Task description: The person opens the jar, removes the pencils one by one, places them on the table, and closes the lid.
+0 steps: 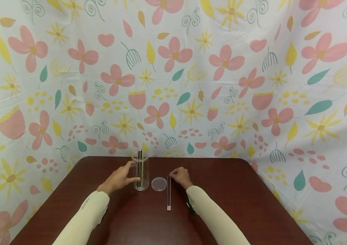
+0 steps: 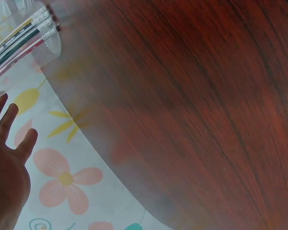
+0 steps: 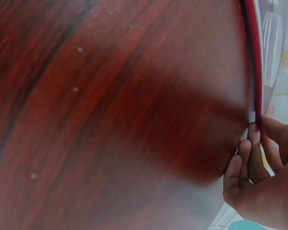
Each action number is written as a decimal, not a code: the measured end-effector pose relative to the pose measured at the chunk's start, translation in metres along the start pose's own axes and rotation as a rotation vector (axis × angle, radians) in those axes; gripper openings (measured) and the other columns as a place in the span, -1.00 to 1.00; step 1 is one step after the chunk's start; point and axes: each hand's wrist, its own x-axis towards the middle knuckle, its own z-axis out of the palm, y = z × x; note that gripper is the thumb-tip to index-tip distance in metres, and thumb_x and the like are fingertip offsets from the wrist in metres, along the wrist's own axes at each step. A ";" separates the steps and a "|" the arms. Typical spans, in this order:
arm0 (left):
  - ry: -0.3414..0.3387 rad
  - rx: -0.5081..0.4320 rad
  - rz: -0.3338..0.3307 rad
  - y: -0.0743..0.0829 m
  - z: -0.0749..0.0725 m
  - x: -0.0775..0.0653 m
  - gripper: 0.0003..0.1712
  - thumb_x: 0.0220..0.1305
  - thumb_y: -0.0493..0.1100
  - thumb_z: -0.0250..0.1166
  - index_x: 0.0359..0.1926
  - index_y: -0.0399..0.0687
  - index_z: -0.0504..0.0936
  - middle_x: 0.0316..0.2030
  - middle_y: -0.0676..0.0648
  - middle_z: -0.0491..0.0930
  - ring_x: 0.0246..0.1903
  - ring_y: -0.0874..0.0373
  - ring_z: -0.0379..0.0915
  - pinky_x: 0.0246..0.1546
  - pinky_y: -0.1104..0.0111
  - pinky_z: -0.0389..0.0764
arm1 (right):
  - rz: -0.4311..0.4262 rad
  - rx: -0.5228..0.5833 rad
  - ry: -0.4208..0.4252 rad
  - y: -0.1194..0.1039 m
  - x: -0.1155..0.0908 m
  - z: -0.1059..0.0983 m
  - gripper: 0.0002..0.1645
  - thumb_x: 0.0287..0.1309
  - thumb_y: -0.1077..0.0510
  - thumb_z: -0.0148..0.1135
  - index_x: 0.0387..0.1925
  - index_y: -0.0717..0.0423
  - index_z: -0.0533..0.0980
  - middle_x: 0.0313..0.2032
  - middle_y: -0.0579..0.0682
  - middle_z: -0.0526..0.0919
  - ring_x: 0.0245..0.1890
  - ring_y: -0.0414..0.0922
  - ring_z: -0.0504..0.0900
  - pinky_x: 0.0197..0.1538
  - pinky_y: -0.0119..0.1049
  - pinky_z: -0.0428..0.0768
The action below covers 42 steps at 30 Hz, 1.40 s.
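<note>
Pencils (image 1: 168,195), 2, lie on table (image 1: 139,221) at 3 o'clock from clear lid (image 1: 159,184). Right hand (image 1: 180,177): fingertips together, pinching at pencils' 12 o'clock ends. Left hand (image 1: 117,178): spread wide, thumb and fingers gripping jar (image 1: 145,173) of pencils, 10 o'clock from lid.

Table (image 1: 139,221); cloth (image 1: 173,85) behind. On it, left to right: left hand (image 1: 119,177), at jar's left side; jar (image 1: 146,173), upright pencils (image 1: 140,168) inside; lid (image 1: 159,184); two loose pencils (image 1: 169,195), side by side; right hand (image 1: 181,176), at their far ends.
</note>
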 end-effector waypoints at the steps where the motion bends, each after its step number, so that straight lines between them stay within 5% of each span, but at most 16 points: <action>1: 0.002 -0.003 0.002 0.000 0.001 0.000 -0.09 0.29 0.14 0.47 0.48 -0.05 0.25 0.42 -0.18 0.44 0.38 -0.20 0.38 0.28 -0.17 0.44 | 0.001 0.005 -0.001 0.001 -0.001 0.000 -0.85 0.30 0.17 0.42 -0.31 0.16 0.82 -0.26 0.06 0.82 -0.32 -0.01 0.71 -0.19 -0.09 0.68; 17: -0.001 -0.023 -0.005 0.002 0.006 -0.002 -0.09 0.26 0.13 0.50 0.47 -0.03 0.28 0.42 -0.17 0.44 0.38 -0.18 0.39 0.28 -0.15 0.45 | -0.082 0.033 -0.021 0.010 -0.011 0.001 -0.86 0.30 0.18 0.44 -0.22 0.18 0.80 -0.19 0.09 0.81 -0.12 0.11 0.73 -0.02 0.05 0.69; 24: -0.001 -0.029 -0.011 0.001 0.004 -0.001 -0.10 0.26 0.14 0.50 0.47 -0.02 0.27 0.43 -0.17 0.43 0.39 -0.20 0.37 0.29 -0.18 0.43 | -0.112 0.047 -0.014 0.012 0.000 0.001 -0.85 0.27 0.18 0.47 -0.19 0.19 0.79 -0.15 0.13 0.81 -0.04 0.14 0.73 0.02 0.04 0.68; 34: 0.008 -0.021 -0.002 -0.001 0.003 0.000 -0.09 0.27 0.16 0.49 0.47 -0.02 0.26 0.41 -0.19 0.44 0.37 -0.23 0.39 0.27 -0.19 0.44 | -0.250 0.123 -0.037 -0.010 0.004 -0.014 -0.75 0.31 0.17 0.44 -0.07 0.26 0.75 -0.19 0.13 0.82 -0.19 0.01 0.81 -0.17 -0.14 0.75; 42: 0.007 -0.008 0.007 -0.001 0.001 -0.001 -0.08 0.28 0.17 0.48 0.48 -0.03 0.25 0.42 -0.18 0.44 0.37 -0.21 0.39 0.27 -0.18 0.45 | -0.338 0.157 -0.039 -0.044 0.012 -0.026 -0.75 0.34 0.12 0.42 -0.03 0.14 0.76 -0.05 0.09 0.80 -0.06 0.01 0.78 -0.04 -0.10 0.73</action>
